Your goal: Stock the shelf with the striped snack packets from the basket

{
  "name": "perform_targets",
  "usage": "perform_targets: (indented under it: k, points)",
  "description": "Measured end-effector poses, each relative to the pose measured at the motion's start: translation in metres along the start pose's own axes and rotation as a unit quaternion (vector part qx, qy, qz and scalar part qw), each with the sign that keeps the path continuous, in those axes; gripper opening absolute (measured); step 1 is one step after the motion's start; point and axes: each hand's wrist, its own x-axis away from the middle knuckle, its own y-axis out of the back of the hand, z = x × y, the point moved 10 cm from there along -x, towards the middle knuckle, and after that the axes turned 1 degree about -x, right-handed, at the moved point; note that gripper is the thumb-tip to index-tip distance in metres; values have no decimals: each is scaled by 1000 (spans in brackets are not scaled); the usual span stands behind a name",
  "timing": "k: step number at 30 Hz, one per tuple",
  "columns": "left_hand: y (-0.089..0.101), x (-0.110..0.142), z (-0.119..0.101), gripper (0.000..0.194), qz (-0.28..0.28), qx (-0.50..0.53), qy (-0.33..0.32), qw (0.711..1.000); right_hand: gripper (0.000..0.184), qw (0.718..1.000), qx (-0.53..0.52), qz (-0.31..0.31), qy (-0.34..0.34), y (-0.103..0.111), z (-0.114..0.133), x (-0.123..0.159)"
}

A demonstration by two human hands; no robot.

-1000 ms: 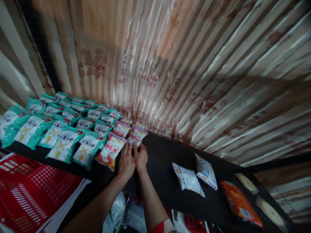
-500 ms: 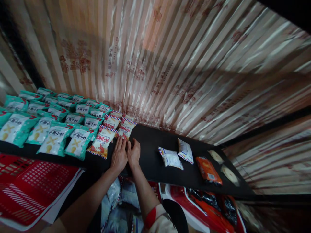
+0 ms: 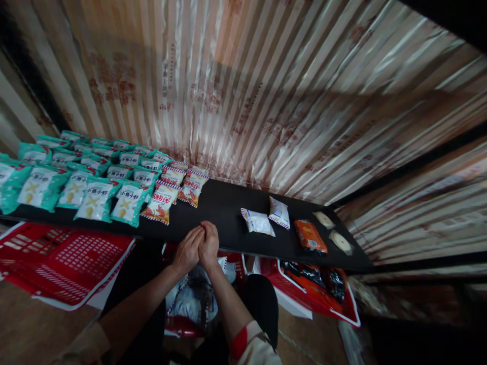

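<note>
My left hand (image 3: 186, 249) and my right hand (image 3: 209, 242) rest side by side, touching, at the front edge of a black shelf (image 3: 224, 215). Their fingers lie loosely forward with nothing in them. The nearest things are two red-and-white snack packets with striped borders (image 3: 160, 203) (image 3: 193, 188), a little further back and to the left on the shelf. Rows of teal snack packets (image 3: 91, 198) fill the shelf's left part.
Two white packets (image 3: 257, 222) (image 3: 279, 213), an orange packet (image 3: 310, 236) and two pale round items (image 3: 340, 242) lie on the shelf's right part. Red baskets sit below, at the left (image 3: 68, 253) and right (image 3: 315, 299); more packets lie under my hands (image 3: 190, 304). A striped shiny wall stands behind.
Both hands have drawn back from the red-and-white packets to the shelf's front edge. The view has pulled back and tipped down, showing the baskets below.
</note>
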Motion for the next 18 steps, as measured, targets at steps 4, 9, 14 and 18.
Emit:
perform_targets:
  k: [4,9,14,18]
  points:
    - [-7,26,-19,38,15,-6,-25,1000,37,999,1,14,31,14,2,30]
    - [-24,56,-38,40,82,-21,-38,996,37,996,52,34,60,30,0,66]
    - [-48,82,-52,46,193,3,-39,981,38,991,118,44,37,43,-22,96]
    - [-65,100,-37,48,246,-6,26,969,41,983,178,36,-42,52,-59,109]
